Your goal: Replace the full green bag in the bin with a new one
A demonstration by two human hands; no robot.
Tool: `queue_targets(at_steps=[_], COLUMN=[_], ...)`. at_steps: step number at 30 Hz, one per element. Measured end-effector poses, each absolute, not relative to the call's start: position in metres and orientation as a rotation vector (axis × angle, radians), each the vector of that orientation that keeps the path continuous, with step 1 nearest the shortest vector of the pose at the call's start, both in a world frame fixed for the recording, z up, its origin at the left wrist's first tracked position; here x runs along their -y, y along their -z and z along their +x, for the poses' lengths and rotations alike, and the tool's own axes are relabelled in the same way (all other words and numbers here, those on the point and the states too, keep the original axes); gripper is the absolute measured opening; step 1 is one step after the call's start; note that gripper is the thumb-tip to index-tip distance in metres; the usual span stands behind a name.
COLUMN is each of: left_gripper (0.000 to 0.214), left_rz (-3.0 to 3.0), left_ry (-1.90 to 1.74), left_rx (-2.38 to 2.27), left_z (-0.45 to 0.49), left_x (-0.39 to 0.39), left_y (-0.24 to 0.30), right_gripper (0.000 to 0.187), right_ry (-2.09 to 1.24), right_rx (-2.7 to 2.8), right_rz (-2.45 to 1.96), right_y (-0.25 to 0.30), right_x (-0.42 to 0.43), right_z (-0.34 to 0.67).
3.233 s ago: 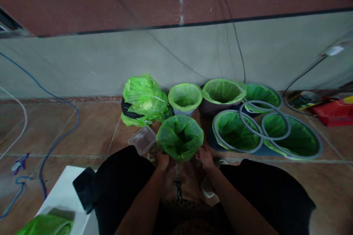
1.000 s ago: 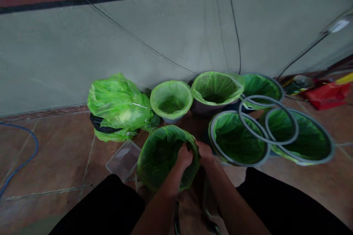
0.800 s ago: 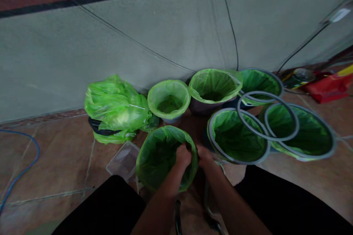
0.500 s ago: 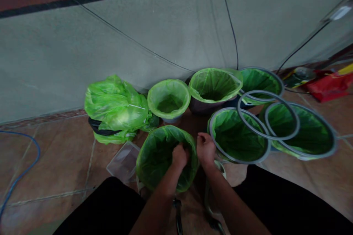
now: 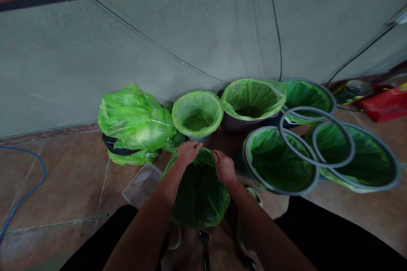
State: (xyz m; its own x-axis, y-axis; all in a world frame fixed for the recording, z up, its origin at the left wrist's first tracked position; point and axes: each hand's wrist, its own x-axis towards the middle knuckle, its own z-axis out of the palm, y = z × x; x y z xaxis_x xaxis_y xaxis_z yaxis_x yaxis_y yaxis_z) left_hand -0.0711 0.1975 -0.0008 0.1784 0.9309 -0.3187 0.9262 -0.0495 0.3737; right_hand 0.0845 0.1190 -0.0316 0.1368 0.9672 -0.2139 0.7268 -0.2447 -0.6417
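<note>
Dim, soft light reaches the wall (image 5: 127, 51), where the cable (image 5: 276, 21) leaves a faint shadow. Near the wall, the bags (image 5: 136, 118) look brightest; away from it, the held liner (image 5: 202, 194) darkens inside and the trousers (image 5: 330, 233) go black. Detail is smeary; the outermost bin (image 5: 397, 173) looks stretched.

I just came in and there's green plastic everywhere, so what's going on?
A person's left hand and right hand are pinching the far edge of a green bin liner, with its mouth open. Behind it, two lined bins stand near the wall. To the right are three lined bins with grey rims, with a loose grey ring lying over them. A heap of green plastic bags and a clear plastic container sit on the left.
</note>
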Motion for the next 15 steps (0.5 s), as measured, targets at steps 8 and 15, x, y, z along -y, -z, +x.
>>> queue_targets(at_steps=[8, 15], left_gripper=[0.022, 0.032], left_rz=[2.103, 2.279], left_ry=[-0.149, 0.090], left_rx=[-1.415, -1.679], left_z=[-0.095, -0.092], left_x=[-0.195, -0.177], left_y=[0.015, 0.009], right_gripper=[0.029, 0.026], right_ry=[-1.077, -1.100], right_rx=[1.867, 1.871], right_rz=[-1.945, -1.956], right_y=[0.041, 0.045], right_x=[-0.120, -0.123], right_z=[0.103, 0.105])
